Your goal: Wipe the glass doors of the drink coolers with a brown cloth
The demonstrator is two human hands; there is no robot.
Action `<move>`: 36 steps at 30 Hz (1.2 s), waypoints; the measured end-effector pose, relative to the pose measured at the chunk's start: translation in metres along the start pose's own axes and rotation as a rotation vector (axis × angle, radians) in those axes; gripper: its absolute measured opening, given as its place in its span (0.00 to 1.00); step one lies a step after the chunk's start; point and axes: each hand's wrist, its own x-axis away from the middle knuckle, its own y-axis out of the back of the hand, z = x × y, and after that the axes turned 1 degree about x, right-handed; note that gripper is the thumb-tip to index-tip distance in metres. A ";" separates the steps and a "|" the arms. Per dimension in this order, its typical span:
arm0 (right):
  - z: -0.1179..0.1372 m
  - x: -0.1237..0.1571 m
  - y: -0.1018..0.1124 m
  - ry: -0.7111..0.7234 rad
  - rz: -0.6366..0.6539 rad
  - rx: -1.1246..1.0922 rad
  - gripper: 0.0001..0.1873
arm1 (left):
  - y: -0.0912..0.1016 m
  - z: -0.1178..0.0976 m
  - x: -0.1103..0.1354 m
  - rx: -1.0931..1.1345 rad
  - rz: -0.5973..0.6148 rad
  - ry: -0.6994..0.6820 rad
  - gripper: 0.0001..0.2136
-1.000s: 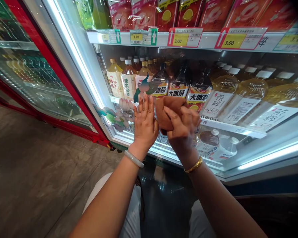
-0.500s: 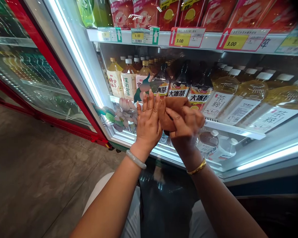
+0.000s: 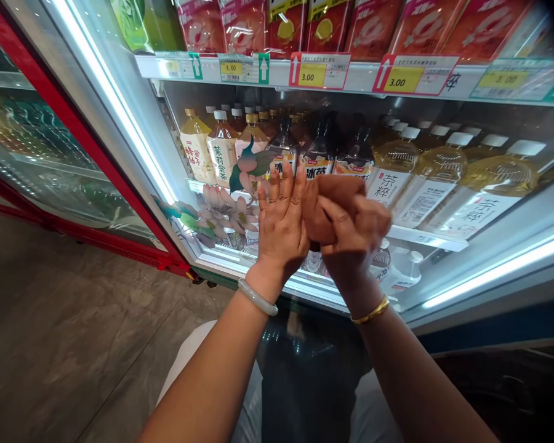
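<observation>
My left hand (image 3: 282, 231) is stretched out with its fingers apart, its back toward me, in front of the cooler's glass. A pale bangle (image 3: 257, 299) circles that wrist. Close beside it, my right hand (image 3: 351, 234) is closed on a reddish-brown cloth (image 3: 321, 215), bunched between the two hands. Its fingers are a little blurred, and the left thumb is hidden. The right wrist wears a gold bracelet (image 3: 372, 312). A flower decal (image 3: 226, 212) lies on the glass left of my hands. Tea bottles (image 3: 221, 151) stand behind the glass.
Above, a shelf edge (image 3: 277, 71) carries price tags, with red drink cartons (image 3: 286, 27) on it. Larger tea bottles (image 3: 438, 172) fill the shelf at right. A red-framed cooler (image 3: 74, 129) stands at left over the grey floor (image 3: 96, 344).
The shelves have shifted left in the view. My hands stay close together and sit slightly further right, the right one still holding the cloth.
</observation>
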 end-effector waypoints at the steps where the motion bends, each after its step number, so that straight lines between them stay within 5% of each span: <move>1: 0.001 0.005 -0.001 0.012 0.031 0.009 0.19 | -0.001 -0.002 -0.001 0.002 0.001 0.003 0.31; 4: -0.002 0.011 0.001 0.010 0.085 0.023 0.20 | -0.004 -0.009 -0.005 0.005 -0.006 0.006 0.31; 11: -0.038 -0.019 0.029 -0.075 -0.090 0.083 0.15 | -0.015 -0.033 -0.011 0.064 0.013 -0.029 0.30; 19: -0.034 0.015 0.015 0.056 -0.027 0.211 0.20 | -0.037 -0.042 -0.017 0.115 -0.036 -0.022 0.30; 23: -0.061 -0.009 0.030 0.102 -0.098 0.208 0.13 | -0.035 -0.048 -0.022 0.119 -0.026 -0.008 0.30; 28: -0.072 -0.032 0.040 -0.002 -0.242 0.153 0.14 | -0.034 -0.056 -0.023 0.107 0.002 -0.018 0.30; 33: -0.050 -0.003 0.025 0.053 -0.059 0.113 0.15 | -0.038 -0.057 -0.022 0.082 -0.012 0.021 0.30; 36: -0.057 0.001 0.029 0.113 -0.026 0.083 0.15 | -0.041 -0.057 -0.023 0.083 -0.034 0.046 0.30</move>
